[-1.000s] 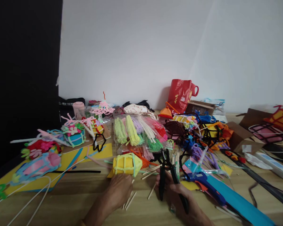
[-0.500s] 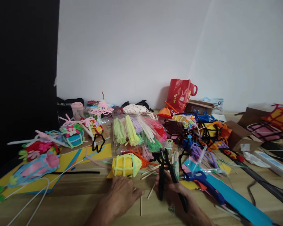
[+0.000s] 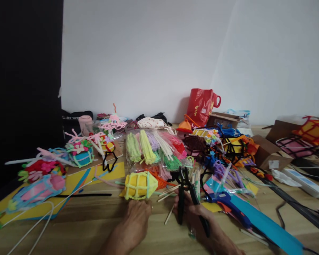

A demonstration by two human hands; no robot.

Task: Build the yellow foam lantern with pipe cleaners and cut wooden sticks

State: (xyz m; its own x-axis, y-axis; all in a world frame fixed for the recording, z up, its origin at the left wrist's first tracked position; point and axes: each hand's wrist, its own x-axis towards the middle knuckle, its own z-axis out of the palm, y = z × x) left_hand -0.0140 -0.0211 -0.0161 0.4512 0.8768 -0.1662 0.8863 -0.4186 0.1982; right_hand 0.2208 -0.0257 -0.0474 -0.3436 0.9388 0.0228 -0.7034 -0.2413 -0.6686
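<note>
My left hand (image 3: 135, 221) is closed with its back to me, just in front of a small yellow lantern (image 3: 138, 186) framed in pale yellow and blue fuzzy strips. A pale tip beside the thumb looks like the end of a wooden stick; the rest is hidden by the hand. In my right hand (image 3: 207, 223) are black-handled pliers (image 3: 185, 187), their handles spread and jaws pointing away from me. Another wooden stick (image 3: 169, 215) lies on the table between my hands, with several more sticks (image 3: 168, 193) behind it.
Bagged pipe cleaners (image 3: 146, 147) lie behind the lantern. A blue glue gun (image 3: 230, 205) rests on the right, near a cardboard box (image 3: 271, 154). Pipe-cleaner lanterns and a pink-and-blue one (image 3: 38, 193) stand at the left. A red bag (image 3: 200, 106) is at the back.
My left hand has closed and drawn its thumb in. The stick that lay beside that thumb no longer shows on the table. The pliers stay in my right hand, nearly unmoved.
</note>
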